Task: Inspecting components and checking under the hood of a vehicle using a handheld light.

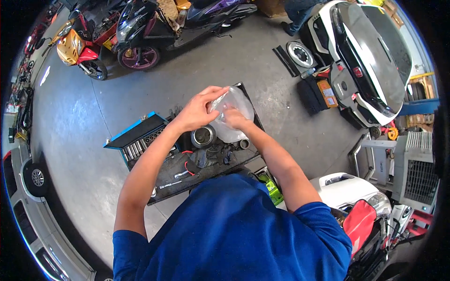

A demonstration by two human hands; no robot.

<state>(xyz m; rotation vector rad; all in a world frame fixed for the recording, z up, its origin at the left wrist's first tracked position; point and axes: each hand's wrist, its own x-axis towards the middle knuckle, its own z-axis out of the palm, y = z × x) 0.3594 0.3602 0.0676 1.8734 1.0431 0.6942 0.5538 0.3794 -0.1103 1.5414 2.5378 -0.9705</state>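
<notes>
A clear plastic bag [241, 105] is over the far right part of a black work tray [164, 191]. My left hand [198, 111] grips the bag's upper left edge between fingers and thumb. My right hand [234, 118] reaches into or against the bag; its fingers are blurred behind the plastic, so what they hold cannot be made out. Just below the bag stands a round dark metal part [203, 136] with an open top. A small ring-shaped part [244, 144] lies to its right. Dark rags or gloves [204, 157] are nearer my body.
At the tray's left, an open blue socket set case [136, 133] holds several sockets. A ratchet [185, 174] and an extension bar [169, 184] lie near the front edge. Scooters [140, 49], a white car [358, 61] and a silver vehicle [40, 220] stand around on the floor.
</notes>
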